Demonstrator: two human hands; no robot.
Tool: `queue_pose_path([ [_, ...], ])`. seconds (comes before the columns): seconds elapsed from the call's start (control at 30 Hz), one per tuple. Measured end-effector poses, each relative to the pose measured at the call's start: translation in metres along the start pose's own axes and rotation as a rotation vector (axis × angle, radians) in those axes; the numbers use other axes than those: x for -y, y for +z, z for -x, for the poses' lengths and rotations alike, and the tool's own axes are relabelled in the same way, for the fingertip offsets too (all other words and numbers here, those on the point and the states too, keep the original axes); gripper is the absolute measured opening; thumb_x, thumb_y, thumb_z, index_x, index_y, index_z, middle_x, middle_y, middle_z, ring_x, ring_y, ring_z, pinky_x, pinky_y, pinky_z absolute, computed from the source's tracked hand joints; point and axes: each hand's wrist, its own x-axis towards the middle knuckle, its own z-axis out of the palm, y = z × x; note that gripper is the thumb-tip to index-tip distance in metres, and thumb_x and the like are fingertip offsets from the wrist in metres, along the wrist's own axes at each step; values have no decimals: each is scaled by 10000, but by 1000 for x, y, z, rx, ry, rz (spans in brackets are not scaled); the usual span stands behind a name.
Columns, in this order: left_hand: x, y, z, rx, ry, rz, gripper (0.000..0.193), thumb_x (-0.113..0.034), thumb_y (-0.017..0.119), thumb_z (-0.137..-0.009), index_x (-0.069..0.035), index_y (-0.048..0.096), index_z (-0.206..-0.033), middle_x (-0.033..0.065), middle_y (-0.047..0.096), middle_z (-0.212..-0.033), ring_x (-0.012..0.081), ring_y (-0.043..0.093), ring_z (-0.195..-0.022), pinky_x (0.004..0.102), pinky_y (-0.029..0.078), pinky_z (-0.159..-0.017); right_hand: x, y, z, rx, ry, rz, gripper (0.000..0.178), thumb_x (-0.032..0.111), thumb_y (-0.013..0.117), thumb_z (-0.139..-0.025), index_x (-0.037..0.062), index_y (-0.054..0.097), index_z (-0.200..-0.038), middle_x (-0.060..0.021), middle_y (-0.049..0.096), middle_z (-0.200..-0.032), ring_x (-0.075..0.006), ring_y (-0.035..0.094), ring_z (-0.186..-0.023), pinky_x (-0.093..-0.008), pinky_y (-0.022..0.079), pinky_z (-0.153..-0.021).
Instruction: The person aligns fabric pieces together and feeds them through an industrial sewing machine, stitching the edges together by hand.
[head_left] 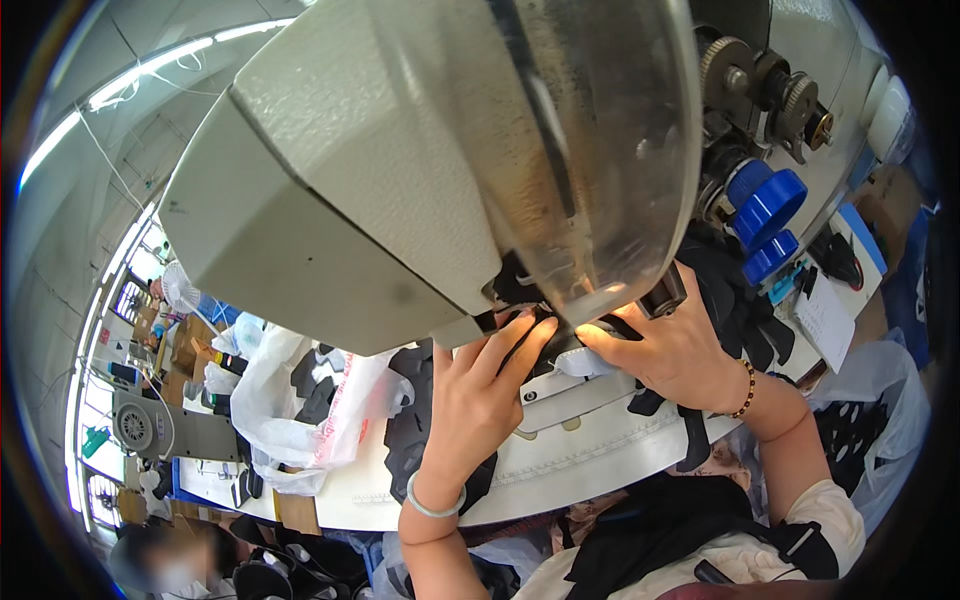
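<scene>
Near the left hand [470, 405], a bag [268, 425] bears apparent red lettering [338, 412].

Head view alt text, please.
A person's left hand and right hand work close together at the lower end of the clear shield on a pale sewing machine. Black pieces lie on the white table, with a white plastic bag to the left.
</scene>
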Motion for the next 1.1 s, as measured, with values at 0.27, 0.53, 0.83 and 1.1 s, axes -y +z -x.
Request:
queue_pose_path([
  [0.27, 0, 4, 0, -31, -30, 18, 476, 75, 583, -611, -82, 677, -1051, 48, 637, -1066, 231, 601, -1039, 361, 404, -786, -9, 6, 4, 45, 11, -13, 309, 164, 685, -752, 238, 665, -1051, -6, 629, -1120, -242, 552, -1082, -486, 318, -980],
  [0.53, 3, 12, 1, -79, -9, -10, 473, 83, 588, -592, -55, 665, -1038, 57, 634, -1041, 242, 605, -1027, 366, 407, -797, -17, 10, 6, 76, 39, -87, 388, 184, 690, -784, 299, 622, -1148, 11, 622, -1157, -183, 544, -1110, -506, 255, -1032],
  [0.83, -1, 17, 2, -116, 39, -130, 407, 26, 666, -628, -29, 647, -1031, 67, 631, -1033, 249, 613, -1015, 382, 416, -787, -26, 2, 3, 234, 108, -222, 385, 265, 677, -813, 315, 613, -1189, -18, 596, -1211, -249, 507, -1195, -578, 189, -1092],
  [1.1, -12, 18, 7, -108, 3, -197, 395, 14, 660, -650, -25, 636, -1042, 88, 628, -1046, 261, 610, -1032, 391, 421, -803, -36, 6, -7, 8, -1, -401, 352, 65, 718, -692, 160, 623, -1017, -51, 593, -1094, -283, 543, -1069, -425, 410, -903],
])
